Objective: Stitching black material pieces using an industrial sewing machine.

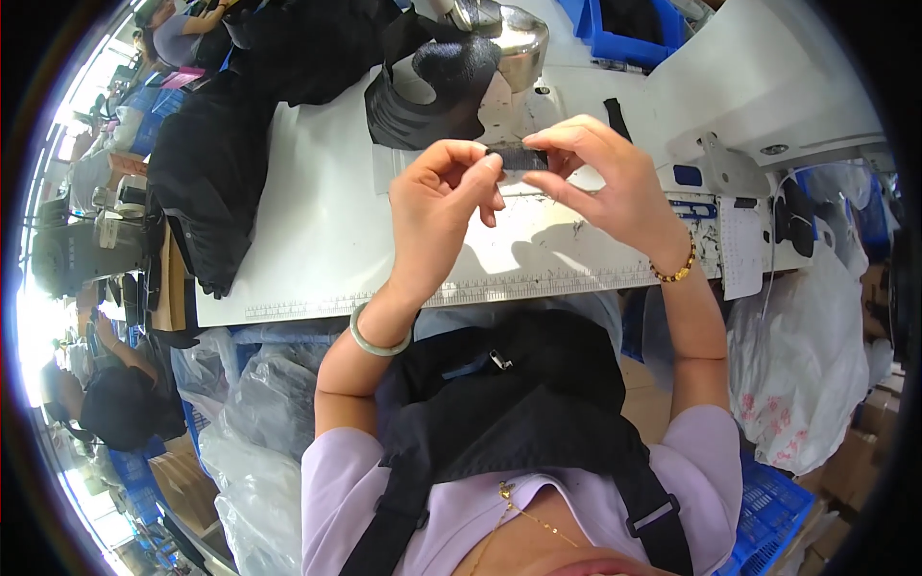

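My left hand (434, 200) and my right hand (615, 184) are raised over the white worktable (331, 206). Between them they hold a small black fabric strip (520, 158), each pinching one end with thumb and fingers. Just beyond the strip, a shaped black fabric piece (423, 106) with a curved opening lies beside the shiny metal part (523, 53) of a sewing machine. Another short black strip (617, 118) rests on the table past my right hand.
Black fabric (206, 163) is heaped along the table's left side. A blue bin (634, 38) stands at the back, near the white machine body (768, 77). A printed ruler (432, 291) runs along the front edge. Plastic bags (797, 355) hang at right. Other people sit at far left.
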{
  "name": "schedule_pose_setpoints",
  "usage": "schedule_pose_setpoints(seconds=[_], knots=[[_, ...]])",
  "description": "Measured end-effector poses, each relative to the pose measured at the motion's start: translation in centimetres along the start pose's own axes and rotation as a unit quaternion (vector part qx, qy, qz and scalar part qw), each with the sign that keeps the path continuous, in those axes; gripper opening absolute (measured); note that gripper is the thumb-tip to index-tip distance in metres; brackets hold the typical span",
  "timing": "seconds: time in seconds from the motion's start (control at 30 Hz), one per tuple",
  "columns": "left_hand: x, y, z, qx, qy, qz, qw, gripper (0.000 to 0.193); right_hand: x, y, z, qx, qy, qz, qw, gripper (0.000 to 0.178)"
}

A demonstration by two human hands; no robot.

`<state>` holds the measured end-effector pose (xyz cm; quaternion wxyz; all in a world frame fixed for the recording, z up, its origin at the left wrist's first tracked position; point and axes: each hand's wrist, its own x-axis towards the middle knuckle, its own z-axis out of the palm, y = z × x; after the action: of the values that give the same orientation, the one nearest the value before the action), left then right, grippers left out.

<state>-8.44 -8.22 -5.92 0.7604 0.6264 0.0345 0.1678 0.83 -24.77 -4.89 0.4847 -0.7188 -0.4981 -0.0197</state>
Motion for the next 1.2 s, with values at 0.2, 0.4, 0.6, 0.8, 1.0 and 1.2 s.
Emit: schedule_pose_setpoints(seconds=[0.2,0.4,0.6,0.8,1.0,1.2], knots=[[-0.1,1.1,-0.4,-0.015,-0.017,-0.038,0.999,0.012,0.4,-0.8,-0.8,-0.051,0.004,-0.049,0.997,0.021],[0.6,3.3,-0.3,0.075,-0.071,-0.060,0.993,0.011,1.1,-1.4,-0.9,-0.068,0.012,-0.073,0.995,0.025],[1.2,5.0,-1.2,0.092,-0.032,0.031,0.995,0.010,1.6,-2.3,0.0,0.052,0.070,0.039,0.995,0.035],[4.6,9.5,-3.8,0.072,-0.040,0.111,0.990,0.014,5.3,-4.3,2.6,0.442,0.081,0.199,0.871,0.037],[6.7,8.8,-3.3,0.119,-0.056,0.043,0.990,0.015,5.7,-2.0,3.7,0.299,0.223,0.094,0.923,0.026],[7.5,7.0,-2.8,0.112,-0.069,-0.031,0.991,0.015,5.3,-0.6,4.5,0.271,0.238,0.043,0.932,0.029]])
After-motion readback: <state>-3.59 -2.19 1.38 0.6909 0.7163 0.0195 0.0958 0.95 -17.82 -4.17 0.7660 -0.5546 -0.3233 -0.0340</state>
